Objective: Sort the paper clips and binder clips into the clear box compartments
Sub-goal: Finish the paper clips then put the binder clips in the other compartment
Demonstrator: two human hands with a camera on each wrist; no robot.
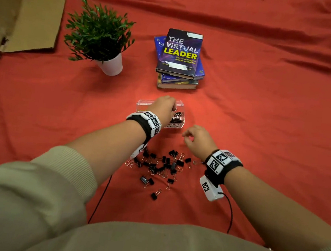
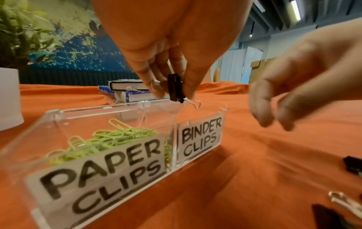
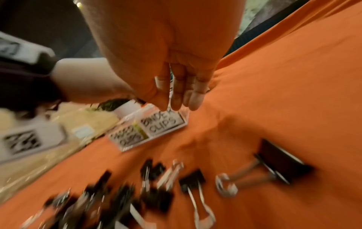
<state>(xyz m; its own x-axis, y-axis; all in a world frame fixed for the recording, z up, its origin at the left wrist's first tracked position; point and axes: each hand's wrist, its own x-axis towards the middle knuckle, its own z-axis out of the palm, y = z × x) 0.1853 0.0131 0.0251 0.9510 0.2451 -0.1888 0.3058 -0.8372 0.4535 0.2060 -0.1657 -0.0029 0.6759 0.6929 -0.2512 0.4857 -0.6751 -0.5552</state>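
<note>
One binder clip [image 2: 175, 86] pinched — left hand [image 2: 168, 46] above clear box [image 2: 101, 108] rim.

Even, moderately bright light overhead; soft shadows in folds of red cloth [image 1: 262, 114]. Head view sharp at centre, bowed at edges. Left wrist view mostly crisp, glare on clear box [image 2: 101, 108] rim, right hand [image 2: 293, 86] smeared. Right wrist view heavily motion-blurred, binder clips [image 3: 149, 182] streaked, orange colour cast.

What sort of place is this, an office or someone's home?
Probably an office or workspace, though I can't be sure. A stack of business books, a potted plant and a labelled clear box of clips sit on a red cloth.
</note>
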